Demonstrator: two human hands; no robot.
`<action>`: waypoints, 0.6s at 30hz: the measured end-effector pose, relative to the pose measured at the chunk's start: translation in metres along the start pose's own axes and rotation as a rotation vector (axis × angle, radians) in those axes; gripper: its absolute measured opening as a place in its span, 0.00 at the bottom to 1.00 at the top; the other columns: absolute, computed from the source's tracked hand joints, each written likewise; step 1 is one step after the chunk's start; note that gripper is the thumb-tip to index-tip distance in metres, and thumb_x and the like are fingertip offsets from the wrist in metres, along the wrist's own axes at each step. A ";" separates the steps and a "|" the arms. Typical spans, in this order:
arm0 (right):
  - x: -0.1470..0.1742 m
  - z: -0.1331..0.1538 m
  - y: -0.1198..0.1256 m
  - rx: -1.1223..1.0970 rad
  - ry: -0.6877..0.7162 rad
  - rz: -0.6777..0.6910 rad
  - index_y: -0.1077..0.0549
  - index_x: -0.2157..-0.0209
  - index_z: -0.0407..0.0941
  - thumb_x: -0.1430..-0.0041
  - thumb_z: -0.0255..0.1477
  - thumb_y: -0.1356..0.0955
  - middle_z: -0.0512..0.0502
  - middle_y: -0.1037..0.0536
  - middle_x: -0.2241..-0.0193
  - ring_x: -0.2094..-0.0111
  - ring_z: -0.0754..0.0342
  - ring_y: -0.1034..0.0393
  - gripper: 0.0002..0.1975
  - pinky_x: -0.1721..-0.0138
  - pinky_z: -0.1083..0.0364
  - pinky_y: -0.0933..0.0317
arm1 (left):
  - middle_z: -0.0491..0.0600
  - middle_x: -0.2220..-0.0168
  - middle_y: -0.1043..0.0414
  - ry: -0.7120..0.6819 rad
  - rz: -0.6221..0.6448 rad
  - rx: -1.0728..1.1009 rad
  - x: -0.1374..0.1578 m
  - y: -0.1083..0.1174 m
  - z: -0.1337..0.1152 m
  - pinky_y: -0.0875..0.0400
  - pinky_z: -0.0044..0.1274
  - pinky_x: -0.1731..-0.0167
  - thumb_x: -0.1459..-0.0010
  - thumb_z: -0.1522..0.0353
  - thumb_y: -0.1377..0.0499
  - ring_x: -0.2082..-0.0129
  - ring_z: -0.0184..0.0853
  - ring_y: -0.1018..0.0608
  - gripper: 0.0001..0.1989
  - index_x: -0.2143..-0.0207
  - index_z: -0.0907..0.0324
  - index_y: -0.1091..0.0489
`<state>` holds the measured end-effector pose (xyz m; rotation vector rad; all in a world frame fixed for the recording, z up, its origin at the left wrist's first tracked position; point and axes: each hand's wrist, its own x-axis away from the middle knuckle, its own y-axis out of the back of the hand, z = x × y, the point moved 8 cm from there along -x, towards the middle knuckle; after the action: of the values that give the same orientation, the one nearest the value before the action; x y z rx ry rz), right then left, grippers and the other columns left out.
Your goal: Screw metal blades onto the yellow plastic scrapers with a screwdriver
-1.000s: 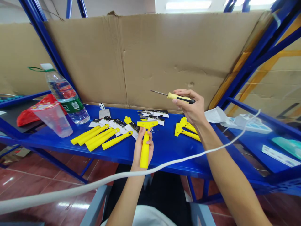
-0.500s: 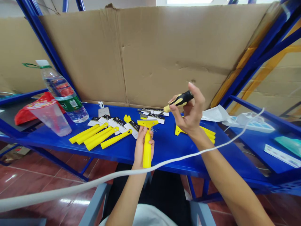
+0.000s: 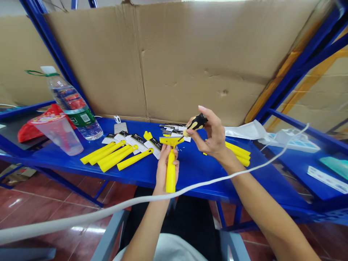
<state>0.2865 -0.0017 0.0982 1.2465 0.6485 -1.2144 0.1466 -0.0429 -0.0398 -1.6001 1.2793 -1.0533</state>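
My left hand (image 3: 163,165) is wrapped round the handle of a yellow scraper (image 3: 171,173), its wide head upward. In my right hand (image 3: 210,136) is a black-and-yellow screwdriver (image 3: 197,122), slanting down to the left. The screwdriver's tip is at the right side of the scraper head; whether it touches a screw is too small to tell. Left of my left hand lie several yellow handle tubes (image 3: 119,158) and black-and-white cards (image 3: 137,142). Small loose screws (image 3: 179,148) lie behind the scraper. More yellow handles (image 3: 239,152) rest beyond my right wrist, partly hidden.
A water bottle (image 3: 77,108) and a clear plastic cup (image 3: 61,136) stand on the left of the blue table (image 3: 195,177). Cardboard (image 3: 190,65) walls off the back. A white cable (image 3: 152,198) crosses in front of my forearms. White packaging (image 3: 246,130) lies at right.
My right hand has moved left and slightly down, bringing the screwdriver's tip to the scraper head. My left hand holds the scraper nearly still.
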 end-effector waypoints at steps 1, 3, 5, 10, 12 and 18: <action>0.000 -0.001 -0.001 0.003 -0.016 0.006 0.46 0.23 0.61 0.35 0.46 0.25 0.39 0.26 0.34 0.35 0.29 0.27 0.45 0.43 0.31 0.23 | 0.47 0.52 0.24 0.002 0.008 -0.002 0.000 0.000 0.000 0.33 0.10 0.82 0.27 0.75 0.41 0.68 0.23 0.19 0.11 0.47 0.53 0.27; 0.000 -0.003 -0.001 0.013 -0.033 0.009 0.45 0.23 0.60 0.34 0.45 0.26 0.39 0.25 0.35 0.39 0.31 0.24 0.44 0.44 0.32 0.22 | 0.47 0.52 0.24 0.002 0.019 -0.005 -0.001 0.000 -0.001 0.33 0.10 0.82 0.28 0.75 0.41 0.68 0.23 0.19 0.12 0.47 0.53 0.27; 0.000 -0.003 0.000 0.027 -0.028 0.004 0.44 0.23 0.61 0.33 0.44 0.26 0.40 0.24 0.36 0.44 0.33 0.20 0.42 0.46 0.33 0.21 | 0.47 0.52 0.24 0.003 0.022 -0.007 -0.001 -0.001 -0.001 0.32 0.10 0.82 0.29 0.75 0.40 0.68 0.23 0.18 0.12 0.47 0.53 0.27; -0.001 0.002 0.002 0.034 0.017 -0.014 0.44 0.24 0.64 0.32 0.42 0.26 0.42 0.23 0.37 0.50 0.37 0.18 0.40 0.51 0.36 0.19 | 0.47 0.53 0.24 0.011 0.017 -0.003 0.001 -0.002 0.000 0.32 0.09 0.81 0.29 0.75 0.39 0.68 0.23 0.19 0.12 0.47 0.53 0.28; -0.002 0.003 0.002 0.033 0.012 -0.013 0.43 0.25 0.64 0.32 0.42 0.26 0.42 0.22 0.38 0.51 0.37 0.17 0.40 0.52 0.37 0.19 | 0.47 0.54 0.24 0.010 0.018 0.004 0.002 -0.003 0.000 0.32 0.09 0.81 0.29 0.75 0.39 0.68 0.23 0.19 0.13 0.46 0.52 0.28; -0.003 0.002 0.004 0.059 -0.019 -0.009 0.42 0.25 0.63 0.33 0.44 0.26 0.42 0.21 0.39 0.55 0.39 0.17 0.40 0.53 0.37 0.19 | 0.47 0.52 0.24 0.028 0.014 0.013 0.001 -0.002 0.000 0.33 0.09 0.82 0.29 0.75 0.40 0.68 0.22 0.19 0.14 0.45 0.52 0.29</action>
<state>0.2887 -0.0027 0.1030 1.2806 0.6087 -1.2588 0.1475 -0.0437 -0.0381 -1.5696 1.2980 -1.0770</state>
